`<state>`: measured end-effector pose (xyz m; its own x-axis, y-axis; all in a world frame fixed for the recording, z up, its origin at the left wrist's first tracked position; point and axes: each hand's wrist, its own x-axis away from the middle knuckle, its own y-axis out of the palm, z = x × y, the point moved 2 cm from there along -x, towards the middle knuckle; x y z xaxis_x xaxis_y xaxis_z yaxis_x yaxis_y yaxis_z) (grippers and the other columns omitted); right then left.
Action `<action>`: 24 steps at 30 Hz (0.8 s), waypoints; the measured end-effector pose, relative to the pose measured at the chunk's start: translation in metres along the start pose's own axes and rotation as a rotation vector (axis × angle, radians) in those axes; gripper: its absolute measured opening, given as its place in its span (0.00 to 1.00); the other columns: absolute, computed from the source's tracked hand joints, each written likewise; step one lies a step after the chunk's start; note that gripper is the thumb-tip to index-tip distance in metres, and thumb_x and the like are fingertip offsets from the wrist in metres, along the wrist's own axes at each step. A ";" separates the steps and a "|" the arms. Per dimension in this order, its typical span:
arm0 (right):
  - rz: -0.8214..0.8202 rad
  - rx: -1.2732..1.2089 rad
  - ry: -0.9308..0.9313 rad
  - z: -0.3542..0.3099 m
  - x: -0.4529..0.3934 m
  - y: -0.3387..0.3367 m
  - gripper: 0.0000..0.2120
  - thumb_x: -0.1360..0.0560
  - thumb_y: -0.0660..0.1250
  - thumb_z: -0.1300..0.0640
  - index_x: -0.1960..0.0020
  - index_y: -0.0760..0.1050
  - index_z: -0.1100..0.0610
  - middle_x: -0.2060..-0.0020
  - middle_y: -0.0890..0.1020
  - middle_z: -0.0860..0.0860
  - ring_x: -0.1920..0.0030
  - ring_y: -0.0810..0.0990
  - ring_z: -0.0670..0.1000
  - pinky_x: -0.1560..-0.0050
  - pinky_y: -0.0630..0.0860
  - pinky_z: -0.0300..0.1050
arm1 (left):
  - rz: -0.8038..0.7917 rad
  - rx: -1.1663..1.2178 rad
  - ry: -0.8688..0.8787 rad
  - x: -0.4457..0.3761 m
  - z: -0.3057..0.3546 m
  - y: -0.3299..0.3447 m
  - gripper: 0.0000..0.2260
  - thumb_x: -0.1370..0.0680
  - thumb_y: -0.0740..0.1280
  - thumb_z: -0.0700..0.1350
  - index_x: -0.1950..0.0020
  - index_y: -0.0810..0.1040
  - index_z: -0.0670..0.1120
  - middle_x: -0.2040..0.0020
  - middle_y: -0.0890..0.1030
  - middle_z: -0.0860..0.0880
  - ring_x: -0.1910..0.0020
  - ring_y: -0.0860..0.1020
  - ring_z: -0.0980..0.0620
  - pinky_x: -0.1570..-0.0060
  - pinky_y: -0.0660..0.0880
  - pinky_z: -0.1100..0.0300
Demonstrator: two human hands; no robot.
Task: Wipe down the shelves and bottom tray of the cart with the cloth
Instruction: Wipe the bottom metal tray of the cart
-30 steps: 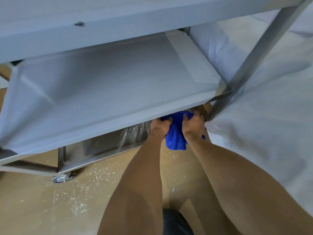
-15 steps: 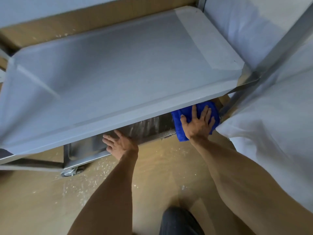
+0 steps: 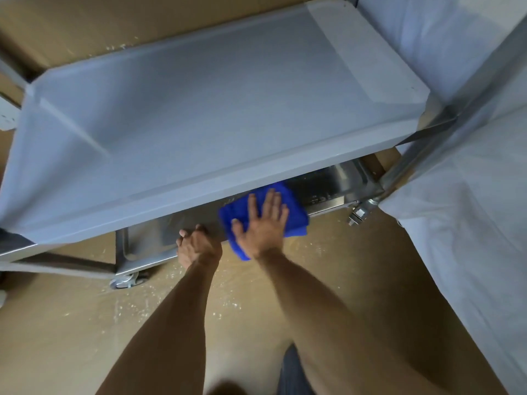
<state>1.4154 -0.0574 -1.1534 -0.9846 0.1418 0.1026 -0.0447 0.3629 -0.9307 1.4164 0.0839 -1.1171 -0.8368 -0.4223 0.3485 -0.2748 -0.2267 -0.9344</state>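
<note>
Two hands low: right hand (image 3: 263, 226) flat, pressing cloth (image 3: 293, 212) on bottom tray (image 3: 336, 186) front edge; left hand (image 3: 198, 245) gripping rim. Risk: cloth overhangs edge, may slip off.

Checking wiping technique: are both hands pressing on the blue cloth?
No: only the right hand lies flat on the blue cloth, while the left hand holds the bottom tray's front edge beside it.

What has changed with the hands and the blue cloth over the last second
One second ago both hands gripped the bunched blue microfibre cloth together. Since then the left hand let go, moved left and now grips the front edge of the steel bottom tray. The right hand flattened out on the spread cloth and slid it left along the tray. The grey film-covered shelf above stayed as it was.
</note>
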 end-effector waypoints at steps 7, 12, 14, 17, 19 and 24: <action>-0.049 -0.061 -0.024 -0.020 0.009 0.008 0.31 0.20 0.46 0.38 0.20 0.59 0.48 0.20 0.52 0.60 0.20 0.48 0.60 0.23 0.43 0.58 | -0.098 -0.022 -0.014 -0.002 -0.015 -0.010 0.17 0.23 0.62 0.49 0.35 0.75 0.46 0.40 0.71 0.42 0.38 0.73 0.38 0.40 0.74 0.47; 0.239 -0.055 0.235 0.101 -0.024 -0.031 0.27 0.21 0.55 0.40 0.26 0.70 0.50 0.24 0.65 0.62 0.23 0.61 0.62 0.26 0.57 0.63 | -0.118 -0.071 0.044 0.001 -0.009 -0.001 0.21 0.28 0.70 0.53 0.37 0.74 0.52 0.43 0.67 0.45 0.42 0.72 0.42 0.42 0.76 0.47; 0.208 -0.046 0.353 0.157 -0.039 -0.050 0.31 0.20 0.50 0.39 0.22 0.64 0.52 0.22 0.59 0.61 0.21 0.55 0.62 0.26 0.55 0.66 | -0.091 -0.053 0.052 0.000 -0.008 0.004 0.19 0.26 0.69 0.55 0.37 0.74 0.51 0.43 0.67 0.45 0.43 0.72 0.41 0.42 0.76 0.46; 0.194 -0.048 0.437 0.200 -0.047 -0.060 0.35 0.21 0.41 0.37 0.20 0.59 0.54 0.21 0.55 0.62 0.21 0.50 0.63 0.25 0.53 0.68 | -0.030 -0.046 0.062 0.002 -0.006 0.011 0.18 0.24 0.67 0.54 0.36 0.72 0.50 0.41 0.67 0.44 0.41 0.70 0.40 0.42 0.75 0.47; 0.232 -0.009 0.405 0.195 -0.045 -0.056 0.35 0.20 0.42 0.37 0.21 0.60 0.56 0.22 0.57 0.63 0.21 0.52 0.64 0.26 0.56 0.67 | -0.008 -0.042 0.049 0.001 -0.006 0.014 0.19 0.24 0.67 0.54 0.36 0.71 0.48 0.39 0.66 0.43 0.40 0.70 0.40 0.42 0.74 0.48; 0.109 0.014 0.285 0.145 -0.019 -0.051 0.40 0.24 0.50 0.32 0.20 0.56 0.54 0.21 0.52 0.64 0.21 0.48 0.65 0.25 0.51 0.64 | -0.002 -0.040 0.078 0.000 -0.011 0.010 0.18 0.23 0.66 0.52 0.36 0.71 0.48 0.39 0.67 0.43 0.40 0.70 0.39 0.43 0.75 0.48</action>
<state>1.4122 -0.2121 -1.1590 -0.8966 0.4326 0.0948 0.0540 0.3192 -0.9461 1.4083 0.0909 -1.1275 -0.8700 -0.3524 0.3449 -0.2936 -0.1918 -0.9365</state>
